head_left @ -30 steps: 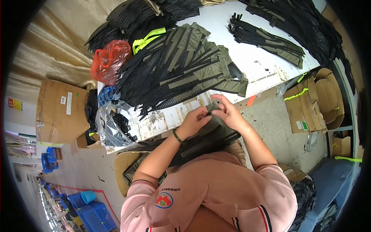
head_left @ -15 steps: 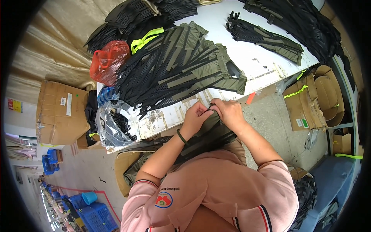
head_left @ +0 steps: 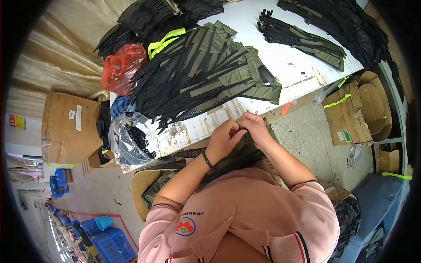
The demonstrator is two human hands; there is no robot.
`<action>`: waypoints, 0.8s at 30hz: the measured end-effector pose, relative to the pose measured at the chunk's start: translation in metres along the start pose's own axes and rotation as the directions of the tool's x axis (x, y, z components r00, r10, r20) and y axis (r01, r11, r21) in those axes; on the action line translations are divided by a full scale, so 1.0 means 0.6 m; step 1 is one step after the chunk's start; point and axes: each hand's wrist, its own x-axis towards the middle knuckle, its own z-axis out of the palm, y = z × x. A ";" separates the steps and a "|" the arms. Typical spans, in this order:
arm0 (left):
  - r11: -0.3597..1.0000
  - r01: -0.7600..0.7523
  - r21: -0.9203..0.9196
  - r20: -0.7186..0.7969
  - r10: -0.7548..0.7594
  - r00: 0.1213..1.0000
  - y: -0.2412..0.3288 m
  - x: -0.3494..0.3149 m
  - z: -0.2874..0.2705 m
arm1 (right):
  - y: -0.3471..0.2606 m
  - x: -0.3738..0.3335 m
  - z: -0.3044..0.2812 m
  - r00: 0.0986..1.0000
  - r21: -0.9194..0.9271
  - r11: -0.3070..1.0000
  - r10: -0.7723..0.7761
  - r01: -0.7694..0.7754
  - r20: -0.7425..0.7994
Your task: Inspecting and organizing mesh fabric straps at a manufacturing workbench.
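In front of the table's near edge, both hands pinch one dark olive and black fabric piece [head_left: 241, 150] at its upper edge. My left hand [head_left: 224, 139], with a dark bracelet at the wrist, has thumb and forefinger closed on it. Close beside it, my right hand [head_left: 256, 130] grips the same edge, fingertips nearly touching the left ones. The fabric hangs down into my lap; the exact spot between the fingertips is hidden. Just beyond the hands, a fanned pile of olive and black mesh fabric pieces [head_left: 206, 74] covers the table.
The white table [head_left: 298, 87] has a worn, taped near edge. On it lie a red plastic bag [head_left: 124, 70], a neon-yellow strip [head_left: 164, 43], a clear bag of black buckles [head_left: 131, 140] and more dark fabric stacks [head_left: 302, 39]. Cardboard boxes stand left [head_left: 70, 127] and right [head_left: 346, 114].
The hands stay together on the fabric edge. My right fingers have shifted slightly and the hanging fabric has moved a little; the table pile looks the same.
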 end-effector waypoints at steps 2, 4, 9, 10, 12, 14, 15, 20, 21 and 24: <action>0.965 0.144 -0.221 0.097 -0.125 0.987 -0.009 0.005 -0.016 | -0.017 0.000 -0.015 0.995 0.025 0.999 0.024 -0.027 0.102; 0.919 0.170 -0.355 0.122 -0.135 0.983 -0.015 0.012 -0.031 | -0.038 0.001 -0.031 0.964 0.169 0.974 0.109 -0.153 0.241; 0.684 0.248 -0.686 0.156 -0.195 0.968 -0.020 0.014 -0.051 | -0.051 -0.030 -0.023 0.785 0.066 0.935 0.251 -0.347 0.567; 0.672 0.254 -0.695 0.176 -0.184 0.967 -0.018 0.013 -0.051 | -0.044 -0.031 -0.020 0.783 0.065 0.935 0.254 -0.350 0.567; 0.656 0.256 -0.710 0.168 -0.196 0.966 -0.016 0.012 -0.053 | -0.030 -0.029 -0.015 0.792 0.263 0.884 0.173 -0.387 0.585; 0.640 0.257 -0.724 0.157 -0.210 0.965 -0.020 0.012 -0.053 | -0.029 -0.033 -0.006 0.808 0.346 0.846 0.155 -0.406 0.569; 0.662 0.223 -0.715 0.131 -0.186 0.974 -0.024 0.012 -0.053 | -0.040 -0.037 0.000 0.846 0.374 0.836 0.183 -0.401 0.501; 0.666 0.298 -0.684 0.212 -0.209 0.955 -0.018 0.009 -0.062 | -0.008 -0.028 -0.012 0.960 -0.219 0.972 -0.020 0.085 0.280; 0.844 0.217 -0.491 0.166 -0.154 0.974 -0.009 0.006 -0.061 | -0.011 -0.028 -0.006 0.950 -0.394 0.882 -0.159 0.259 0.268; 0.955 0.080 -0.286 0.036 -0.073 0.997 -0.020 0.002 -0.047 | -0.037 -0.033 0.003 0.965 -0.318 0.919 -0.182 0.235 0.189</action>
